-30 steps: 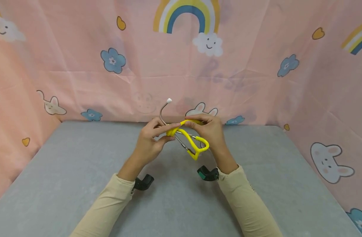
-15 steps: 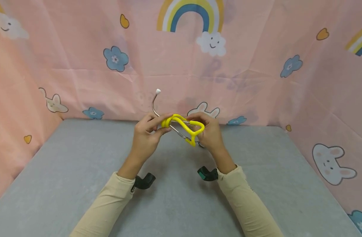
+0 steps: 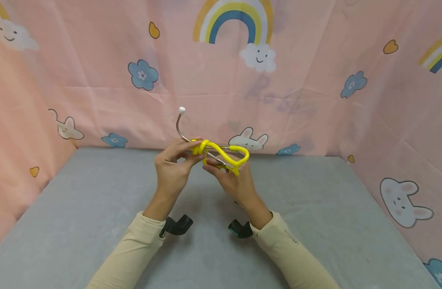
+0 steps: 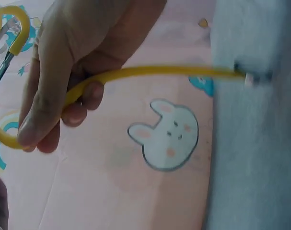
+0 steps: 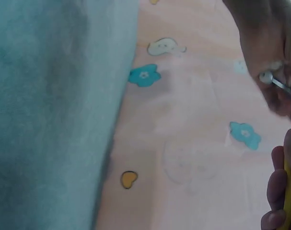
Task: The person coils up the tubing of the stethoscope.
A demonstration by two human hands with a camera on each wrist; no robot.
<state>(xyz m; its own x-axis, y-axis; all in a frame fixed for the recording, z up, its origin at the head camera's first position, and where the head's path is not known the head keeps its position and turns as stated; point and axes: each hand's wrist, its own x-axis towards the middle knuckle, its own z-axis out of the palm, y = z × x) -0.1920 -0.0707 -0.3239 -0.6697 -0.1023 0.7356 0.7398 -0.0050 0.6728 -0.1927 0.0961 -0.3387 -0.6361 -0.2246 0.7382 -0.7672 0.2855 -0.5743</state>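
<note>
A stethoscope with yellow tubing [image 3: 203, 147] is held above the table, its tubing wound round the metal ear tubes. One ear tube curves up to a white ear tip [image 3: 182, 110]. My left hand [image 3: 172, 168] pinches the wound part between thumb and fingers. On the other side my right hand [image 3: 239, 184] grips the tubing below the forked yellow loop. In the left wrist view the right hand [image 4: 80, 48] has a loose length of tube [image 4: 150, 71] running out of it to a blurred dark and white end [image 4: 253, 78]. An ear tip [image 5: 266, 77] shows by the left palm in the right wrist view.
A grey table [image 3: 98, 208] spreads beneath both hands. Pink printed cloth [image 3: 300, 52] hangs behind it and at both sides. Black wrist cameras, on the left cuff [image 3: 179, 224] and the right cuff [image 3: 240, 228], jut inward above the table.
The stethoscope and left hand have shifted left and a little up. My right hand has turned and dropped from the top of the tubing to below the loop, moving left.
</note>
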